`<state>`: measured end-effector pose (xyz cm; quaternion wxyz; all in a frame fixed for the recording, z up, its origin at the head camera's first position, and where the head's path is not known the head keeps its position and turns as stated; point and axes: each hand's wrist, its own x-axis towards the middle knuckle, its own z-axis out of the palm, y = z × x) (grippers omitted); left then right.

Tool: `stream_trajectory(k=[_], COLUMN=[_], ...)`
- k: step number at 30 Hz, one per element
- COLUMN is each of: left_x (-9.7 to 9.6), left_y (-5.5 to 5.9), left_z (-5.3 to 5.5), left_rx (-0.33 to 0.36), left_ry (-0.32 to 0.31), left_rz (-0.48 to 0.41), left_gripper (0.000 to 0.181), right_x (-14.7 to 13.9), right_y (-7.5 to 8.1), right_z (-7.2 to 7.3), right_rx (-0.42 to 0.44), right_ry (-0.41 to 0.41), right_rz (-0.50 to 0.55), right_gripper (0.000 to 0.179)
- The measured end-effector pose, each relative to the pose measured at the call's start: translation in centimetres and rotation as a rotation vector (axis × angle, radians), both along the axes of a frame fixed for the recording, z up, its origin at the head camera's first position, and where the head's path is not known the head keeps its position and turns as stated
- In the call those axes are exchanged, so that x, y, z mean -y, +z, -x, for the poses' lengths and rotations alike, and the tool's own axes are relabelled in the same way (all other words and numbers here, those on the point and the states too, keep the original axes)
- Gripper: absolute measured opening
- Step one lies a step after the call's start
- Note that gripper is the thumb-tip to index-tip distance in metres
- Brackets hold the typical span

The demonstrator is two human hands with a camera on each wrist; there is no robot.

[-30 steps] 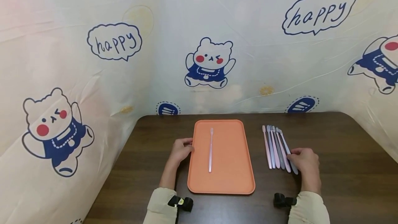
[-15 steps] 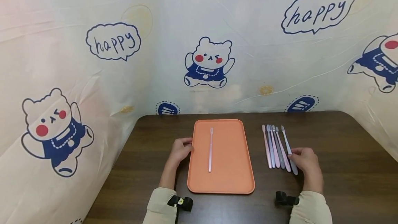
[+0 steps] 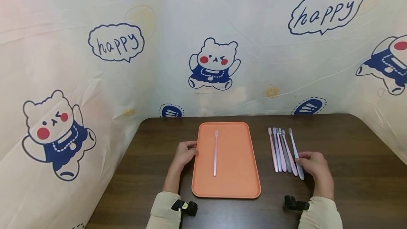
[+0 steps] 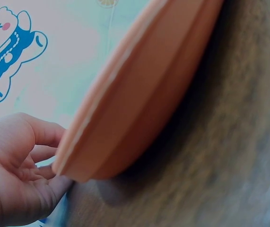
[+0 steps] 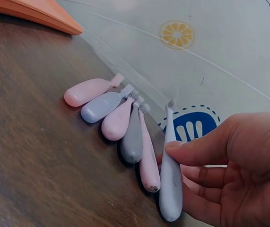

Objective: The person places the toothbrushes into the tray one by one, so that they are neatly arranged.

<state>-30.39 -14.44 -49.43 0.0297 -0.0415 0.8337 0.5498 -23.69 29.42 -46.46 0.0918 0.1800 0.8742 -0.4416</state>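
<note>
An orange tray (image 3: 235, 162) lies at the middle of the table, with one pale purple toothbrush (image 3: 215, 158) on it. At its left edge my left hand (image 3: 186, 154) pinches the rim between fingers and thumb, plainest on the tray wall (image 4: 120, 113) in the left wrist view. My right hand (image 3: 314, 165) pinches a light grey toothbrush (image 5: 171, 175) by its handle, thumb on top. Just left of that brush, several pink, bluish and grey toothbrushes (image 3: 281, 154) lie side by side, heads toward the back. The pink toothbrush (image 5: 149, 165) is nearest to the held one.
The dark wooden table (image 3: 359, 172) runs back to a printed curtain (image 3: 216, 10) with cartoon bears. Bare wood shows between the tray and the brush row. Black wrist cameras (image 3: 295, 203) sit on both sleeves.
The grey toothbrush in my right hand has shifted right, its head swinging away from the row. My right wrist has moved slightly right. Left hand and tray have stayed put.
</note>
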Motion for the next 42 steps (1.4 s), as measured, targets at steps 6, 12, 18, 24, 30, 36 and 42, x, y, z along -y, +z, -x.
stream_trajectory(k=[6,12,18,24,30,36,42], left_x=[0.15,0.18,0.12,-0.01,-0.07,-0.02,0.10], left_y=[0.04,-0.05,0.01,0.04,-0.08,-0.21,-0.31], left_z=[-0.07,-0.19,-0.22,-0.24,-0.18,-0.03,0.11], left_rx=[-0.011,-0.005,-0.002,-0.001,-0.004,-0.009,-0.019], left_ry=[-0.007,-0.002,-0.003,-0.005,0.000,0.000,-0.004], left_rz=[0.008,0.012,0.018,0.020,0.016,0.011,0.007], left_gripper=[0.046,0.046,0.046,0.045,0.046,0.046,0.045], right_x=[-0.18,-0.29,-0.10,-0.16,-0.19,-0.09,0.39], right_y=[-0.24,-0.28,-0.13,-0.41,-0.59,-0.37,-0.06], right_z=[0.01,0.12,0.15,0.07,0.05,0.24,0.46], right_rx=[-0.026,-0.013,-0.006,-0.010,-0.013,-0.010,0.002], right_ry=[-0.014,-0.028,-0.025,-0.010,0.002,0.002,0.005], right_rz=[0.064,0.125,0.148,0.173,0.171,0.183,0.180], right_gripper=[0.049,0.050,0.052,0.055,0.055,0.056,0.058])
